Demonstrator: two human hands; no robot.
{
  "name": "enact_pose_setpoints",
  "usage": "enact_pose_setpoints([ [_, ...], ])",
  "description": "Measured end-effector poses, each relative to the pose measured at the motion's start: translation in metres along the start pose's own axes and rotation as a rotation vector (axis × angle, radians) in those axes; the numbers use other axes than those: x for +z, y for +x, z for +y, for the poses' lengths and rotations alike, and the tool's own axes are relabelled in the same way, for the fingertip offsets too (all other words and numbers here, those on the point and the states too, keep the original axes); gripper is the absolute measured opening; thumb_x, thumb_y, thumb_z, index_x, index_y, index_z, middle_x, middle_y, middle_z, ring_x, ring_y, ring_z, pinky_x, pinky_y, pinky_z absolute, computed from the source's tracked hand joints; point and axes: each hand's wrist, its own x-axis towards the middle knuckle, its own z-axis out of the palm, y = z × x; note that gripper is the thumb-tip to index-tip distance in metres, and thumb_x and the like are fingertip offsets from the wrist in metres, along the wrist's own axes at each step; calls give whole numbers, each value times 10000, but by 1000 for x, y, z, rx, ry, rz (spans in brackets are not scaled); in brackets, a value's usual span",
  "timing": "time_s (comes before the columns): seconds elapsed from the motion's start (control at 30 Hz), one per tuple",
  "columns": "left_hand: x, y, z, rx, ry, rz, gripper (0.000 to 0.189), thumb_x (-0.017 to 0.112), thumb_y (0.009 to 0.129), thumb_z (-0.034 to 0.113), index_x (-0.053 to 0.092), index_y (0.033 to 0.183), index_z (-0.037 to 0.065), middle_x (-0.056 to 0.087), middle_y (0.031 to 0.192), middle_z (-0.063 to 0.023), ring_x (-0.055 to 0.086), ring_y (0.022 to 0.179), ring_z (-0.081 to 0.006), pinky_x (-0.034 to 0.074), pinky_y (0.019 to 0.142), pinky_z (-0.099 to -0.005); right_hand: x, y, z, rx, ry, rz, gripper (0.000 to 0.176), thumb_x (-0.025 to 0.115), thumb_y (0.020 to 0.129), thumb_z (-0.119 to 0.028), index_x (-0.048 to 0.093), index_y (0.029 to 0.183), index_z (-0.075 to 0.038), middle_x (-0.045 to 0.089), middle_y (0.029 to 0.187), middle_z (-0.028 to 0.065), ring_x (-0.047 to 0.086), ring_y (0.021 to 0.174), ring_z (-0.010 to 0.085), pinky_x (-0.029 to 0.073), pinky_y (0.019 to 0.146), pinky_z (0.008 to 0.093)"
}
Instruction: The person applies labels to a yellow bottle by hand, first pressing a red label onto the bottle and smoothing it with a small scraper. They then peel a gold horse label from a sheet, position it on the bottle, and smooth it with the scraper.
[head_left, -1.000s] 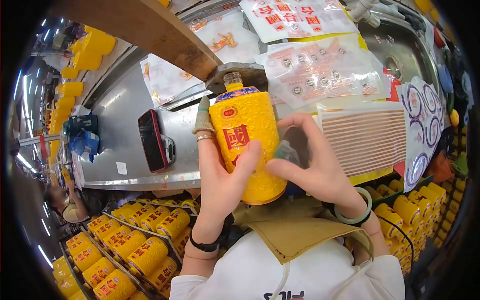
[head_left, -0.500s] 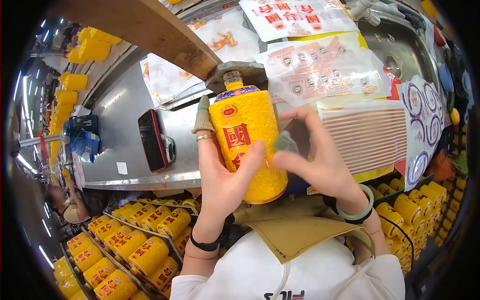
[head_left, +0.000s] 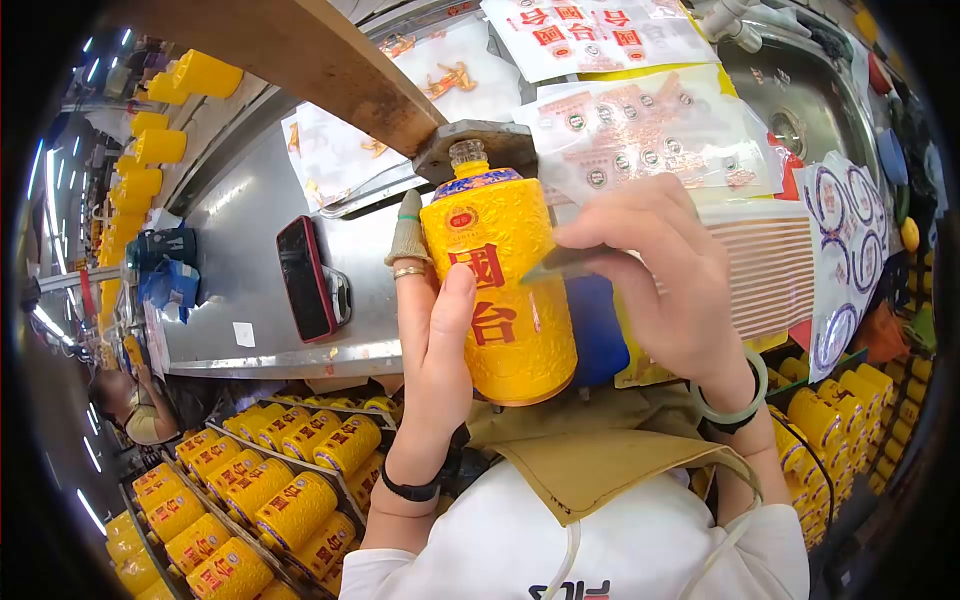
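Observation:
A yellow embossed bottle [head_left: 530, 345] with red characters, a blue patterned shoulder and a clear glass neck leans with its neck at a metal plate [head_left: 478, 148] on a wooden beam. My left hand [head_left: 435, 355] grips the bottle's left side, thumb on the front by the characters. A knitted finger cot and a ring are on one finger. Between the fingertips of my right hand [head_left: 665, 275] is a thin grey-green scraper [head_left: 553, 265]; its edge meets the bottle's front, right of the upper character. Part of the scraper is hidden by my fingers.
Transfer sheets [head_left: 640, 130] and a brown-striped sheet [head_left: 765, 270] lie to the right, near a metal sink [head_left: 800, 90]. A red-edged phone [head_left: 305, 280] rests on the steel table. Crates of yellow bottles [head_left: 300, 510] stand below. Another person [head_left: 140, 405] is at far left.
My right hand has moved up and turned, bringing the scraper against the bottle's front. My left thumb has shifted left, uncovering the lower red character.

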Motion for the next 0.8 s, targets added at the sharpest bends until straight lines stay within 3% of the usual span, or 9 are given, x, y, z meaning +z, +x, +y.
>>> enact_pose_setpoints([
  [0.17,-1,-1,1,-9,3,9,662,444,1083,220,125,1624,8,453,1499,-162,543,1312,-218,465,1082,-357,-8,4,-7,-63,-51,9,289,703,777,98,717,1034,-34,688,980,101,626,907,282,497,824,364],
  [0.23,-1,-2,0,-11,14,7,661,445,1084,224,130,1624,10,455,1497,-159,548,1305,-215,468,1079,-356,-8,1,-9,-16,38,-168,273,712,775,86,731,1017,-40,693,973,95,624,903,281,497,817,362],
  [0.3,3,-2,-1,-24,40,109,603,497,1044,282,317,1553,13,554,1420,-140,563,1292,-217,452,1078,-391,-1,5,-8,-40,-12,-109,275,712,774,87,734,1017,-41,695,972,92,624,903,280,497,816,360],
  [0.43,-5,-1,-8,11,28,96,621,486,1043,266,290,1567,-3,523,1459,-153,541,1326,-244,433,1106,-400,-3,15,-6,-123,-210,80,268,713,769,88,735,1005,-37,694,954,94,625,905,291,503,822,355],
  [0.5,-9,-5,-11,182,151,33,696,498,1058,178,128,1618,-6,363,1555,-178,469,1378,-262,374,1163,-413,-9,12,-4,-122,-194,74,312,683,783,121,719,1051,-34,682,1009,104,630,908,261,509,834,340],
  [0.57,-9,-7,-10,206,122,34,731,537,1030,127,122,1617,-9,347,1560,-184,474,1375,-270,388,1155,-412,-9,0,1,105,18,53,353,614,874,121,655,1194,-25,647,1083,81,621,951,185,506,860,316],
  [0.6,-8,-8,-10,230,95,34,771,576,1003,75,116,1616,-11,331,1565,-191,478,1371,-277,402,1146,-411,-4,-4,-1,106,21,52,353,614,874,121,655,1194,-25,647,1083,81,621,951,185,506,860,316],
  [0.67,-9,-7,-6,179,118,-1,806,607,975,34,117,1614,-5,354,1545,-191,491,1359,-268,422,1130,-408,7,-13,-6,395,516,184,330,522,964,81,587,1276,-7,654,1169,78,615,1018,152,477,906,277],
  [0.8,-1,-3,2,72,122,-43,872,673,905,-71,146,1593,17,471,1432,-165,583,1249,-227,531,1005,-367,13,-30,-6,690,705,57,308,459,1034,13,540,1330,6,601,1246,50,543,1137,99,428,1012,253],
])
